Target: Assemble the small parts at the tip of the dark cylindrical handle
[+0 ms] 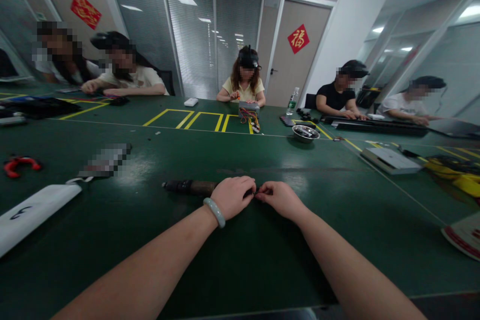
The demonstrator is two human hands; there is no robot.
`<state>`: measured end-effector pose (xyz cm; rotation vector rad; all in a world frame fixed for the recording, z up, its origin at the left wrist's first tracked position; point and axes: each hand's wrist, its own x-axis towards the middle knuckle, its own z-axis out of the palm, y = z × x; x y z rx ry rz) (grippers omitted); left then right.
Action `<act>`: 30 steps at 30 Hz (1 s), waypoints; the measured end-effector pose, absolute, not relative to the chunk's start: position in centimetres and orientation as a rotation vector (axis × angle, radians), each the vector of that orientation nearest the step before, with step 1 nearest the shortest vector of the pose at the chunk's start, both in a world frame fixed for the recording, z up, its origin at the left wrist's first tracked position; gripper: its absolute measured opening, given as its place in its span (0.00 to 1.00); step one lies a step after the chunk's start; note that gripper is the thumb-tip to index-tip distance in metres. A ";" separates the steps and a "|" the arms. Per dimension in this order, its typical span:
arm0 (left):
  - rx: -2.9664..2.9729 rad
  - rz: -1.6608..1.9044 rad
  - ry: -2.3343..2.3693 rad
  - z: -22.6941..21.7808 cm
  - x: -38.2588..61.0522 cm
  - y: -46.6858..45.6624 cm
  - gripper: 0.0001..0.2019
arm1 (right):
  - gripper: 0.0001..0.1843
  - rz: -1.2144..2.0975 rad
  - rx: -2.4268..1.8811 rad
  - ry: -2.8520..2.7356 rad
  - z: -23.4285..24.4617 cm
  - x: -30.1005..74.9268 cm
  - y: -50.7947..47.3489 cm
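Note:
A long dark cylindrical tool [191,187] with a brownish body and a narrower black tip at its left lies on the green table [150,240]. My left hand [233,197], with a pale bangle at the wrist, is closed around the tool's right part and covers much of it. Close against it, my right hand [280,199] pinches with thumb and forefinger at the tool's right end. Whatever sits between those fingertips is too small and hidden to name.
Left lie a white power bank-like block [41,210] and red-handled pliers [21,165]. A metal bowl [305,133] holds dark pieces; a white box [392,159] and yellow bundle [450,175] lie right. Several people sit across the table, one behind a wired metal box [249,108].

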<state>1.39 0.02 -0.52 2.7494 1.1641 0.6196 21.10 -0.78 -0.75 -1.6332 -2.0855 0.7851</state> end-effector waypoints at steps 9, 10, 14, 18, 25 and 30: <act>2.703 0.639 1.221 -0.5 1.4 -0.1 0.07 | 0.10 0.790 -1.610 -2.079 -0.8 21.2 -0.7; 2.711 0.637 1.210 -0.5 1.4 -0.1 0.06 | 0.10 0.789 -1.608 -2.079 -0.7 21.2 -0.8; 2.750 0.613 1.152 -0.4 1.3 0.0 0.04 | 0.10 0.792 -1.617 -2.094 -0.6 21.2 -0.8; 2.739 0.615 1.182 -0.5 1.4 -0.1 0.08 | 0.10 0.794 -1.620 -2.094 -0.8 21.3 -0.6; 2.724 0.685 1.207 -0.6 1.4 -0.1 0.06 | 0.09 0.776 -1.613 -2.094 -1.1 21.3 -0.6; 2.751 0.648 1.172 -0.6 1.3 -0.1 0.04 | 0.09 0.781 -1.621 -2.094 -0.7 21.2 -0.8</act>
